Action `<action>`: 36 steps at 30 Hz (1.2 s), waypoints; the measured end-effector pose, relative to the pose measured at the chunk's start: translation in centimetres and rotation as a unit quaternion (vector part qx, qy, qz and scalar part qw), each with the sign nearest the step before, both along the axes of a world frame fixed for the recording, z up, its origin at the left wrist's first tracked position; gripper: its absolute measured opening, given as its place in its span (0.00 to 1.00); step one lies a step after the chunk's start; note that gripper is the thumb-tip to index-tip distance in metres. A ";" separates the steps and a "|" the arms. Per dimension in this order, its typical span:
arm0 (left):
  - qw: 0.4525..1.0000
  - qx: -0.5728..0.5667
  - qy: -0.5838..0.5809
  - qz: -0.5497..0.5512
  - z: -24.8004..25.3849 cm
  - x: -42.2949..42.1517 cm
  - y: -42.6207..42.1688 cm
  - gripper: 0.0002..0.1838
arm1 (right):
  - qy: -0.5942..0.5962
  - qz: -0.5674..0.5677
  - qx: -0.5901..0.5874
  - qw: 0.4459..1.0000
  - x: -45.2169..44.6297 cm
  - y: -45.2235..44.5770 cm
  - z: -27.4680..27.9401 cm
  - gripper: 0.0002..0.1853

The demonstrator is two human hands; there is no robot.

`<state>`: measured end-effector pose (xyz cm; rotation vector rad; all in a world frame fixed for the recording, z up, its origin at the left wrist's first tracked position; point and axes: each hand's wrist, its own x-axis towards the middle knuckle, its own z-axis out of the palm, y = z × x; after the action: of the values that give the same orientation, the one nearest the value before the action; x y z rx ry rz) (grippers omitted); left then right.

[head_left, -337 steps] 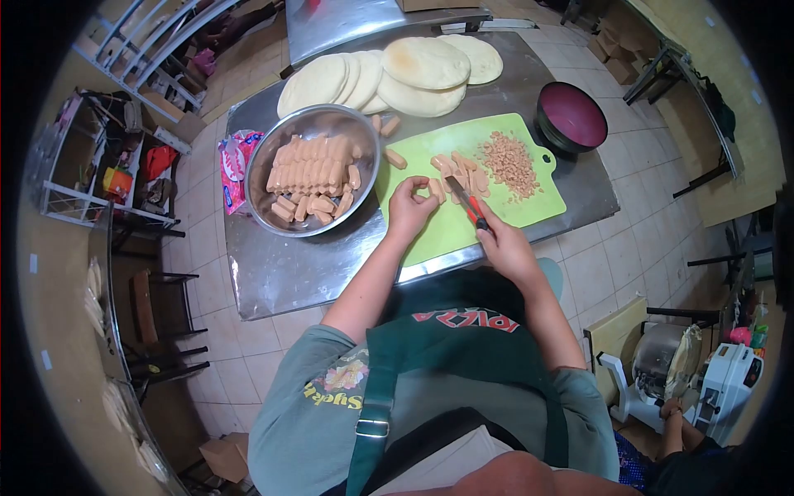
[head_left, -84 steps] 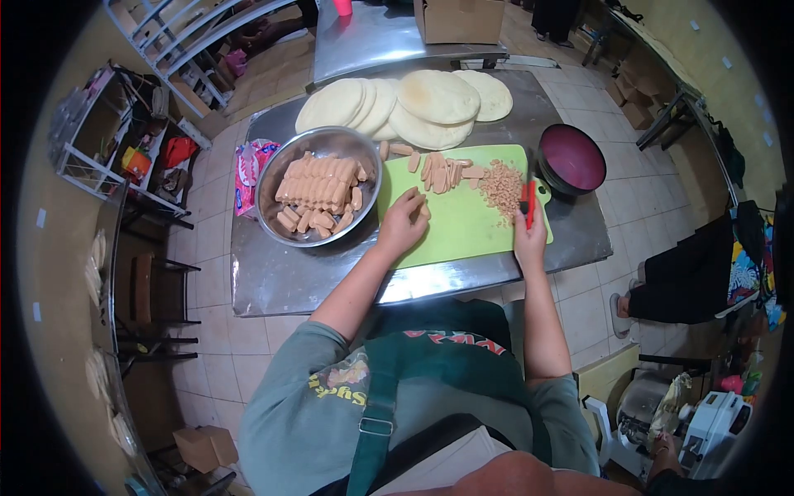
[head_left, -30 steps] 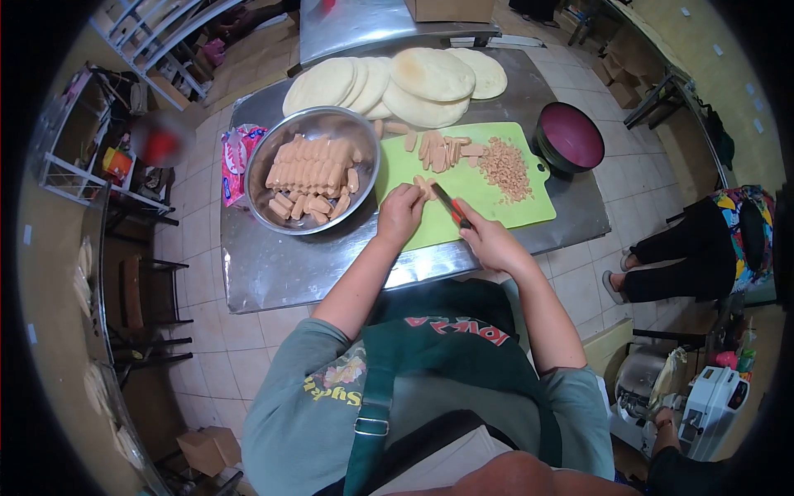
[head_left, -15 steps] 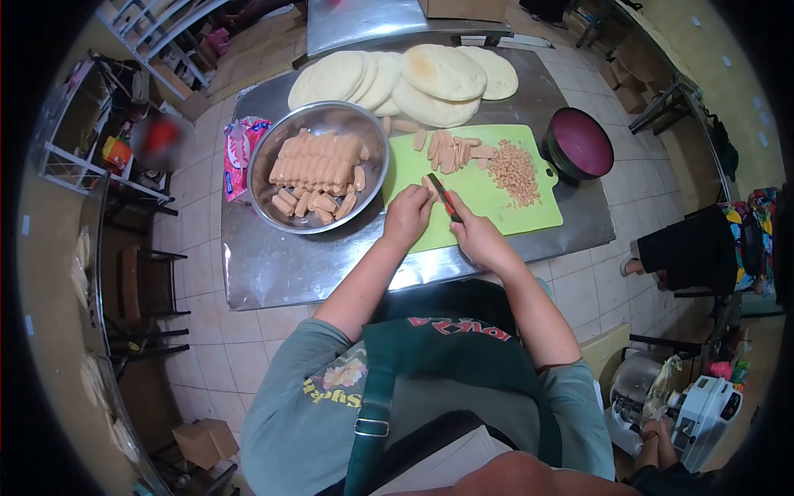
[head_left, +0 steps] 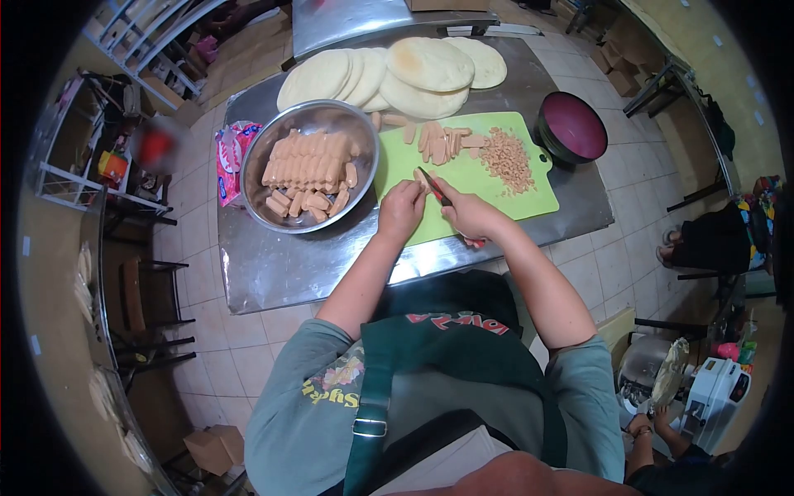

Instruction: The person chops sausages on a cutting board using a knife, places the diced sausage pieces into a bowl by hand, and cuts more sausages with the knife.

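Note:
My left hand holds a small piece of sausage down near the left edge of the green cutting board. Closed round the red and black handle of a knife is my right hand, with the blade at that piece. Sausage slices lie further up the board, beside a heap of finely chopped bits. To the left, a steel bowl holds many whole sausages and some shorter pieces.
Flat round breads lie along the table's far side. A dark red bowl stands right of the board, a pink packet left of the steel bowl. Another person's hands are by a white machine; someone else stands at right.
Since the slightly earlier frames, the knife and my right hand have shifted a little beside my left fingers. Compared with the oldest frame, more slices lie spread on the board.

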<state>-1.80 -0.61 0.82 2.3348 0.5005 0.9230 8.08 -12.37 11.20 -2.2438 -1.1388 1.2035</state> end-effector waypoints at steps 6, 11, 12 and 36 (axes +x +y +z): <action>1.000 0.002 -0.021 0.000 0.1 -0.2 -0.1 0.04 | 0.007 -0.018 0.009 1.000 -1.2 -2.4 -1.0 0.31; 1.000 0.005 -0.010 -0.003 0.0 -0.2 0.0 0.04 | 0.007 -0.026 -0.011 1.000 -2.1 -4.0 0.0 0.31; 1.000 0.010 -0.003 -0.001 -0.1 -0.2 0.0 0.04 | -0.010 -0.024 -0.010 1.000 -2.3 -4.2 0.1 0.31; 0.978 -0.084 0.189 0.020 2.2 1.9 2.0 0.21 | -0.070 -0.120 0.165 0.976 -1.7 -4.7 -3.9 0.32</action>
<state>0.09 1.37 2.98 2.3540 0.7485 0.4286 6.35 -17.04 7.31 -2.1564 -0.9957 0.7117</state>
